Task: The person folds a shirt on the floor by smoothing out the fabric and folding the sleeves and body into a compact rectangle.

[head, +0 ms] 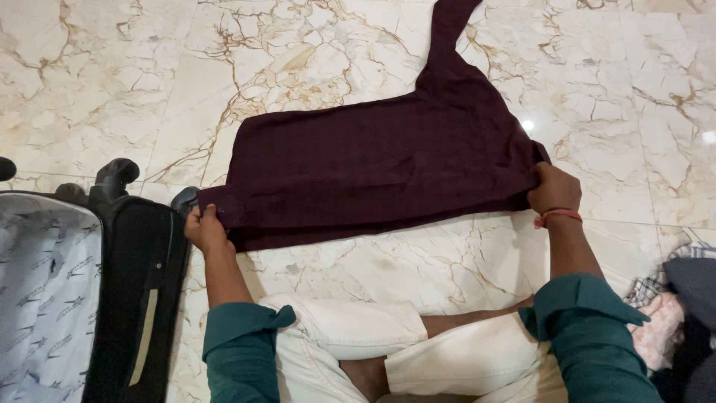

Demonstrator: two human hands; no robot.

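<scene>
Maroon shirt (380, 160) stretched between both hands' grip

Both arms were stretched out wide, teal sleeves rolled up past the forearms. Left hand (204, 228) was pinched shut, knuckles up. Right hand (553, 189) looked curled closed too, probably, with a red band at the wrist.

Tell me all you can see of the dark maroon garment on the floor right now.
The maroon garment is dark woven-looking cloth with a faint check, folded into a rough rectangle lying flat on the marble floor. One sleeve runs up past the top edge of the view. The left hand pinches its near left corner and the right hand grips its right edge. Its left end lies close to the black suitcase; whether they touch is unclear.
</scene>
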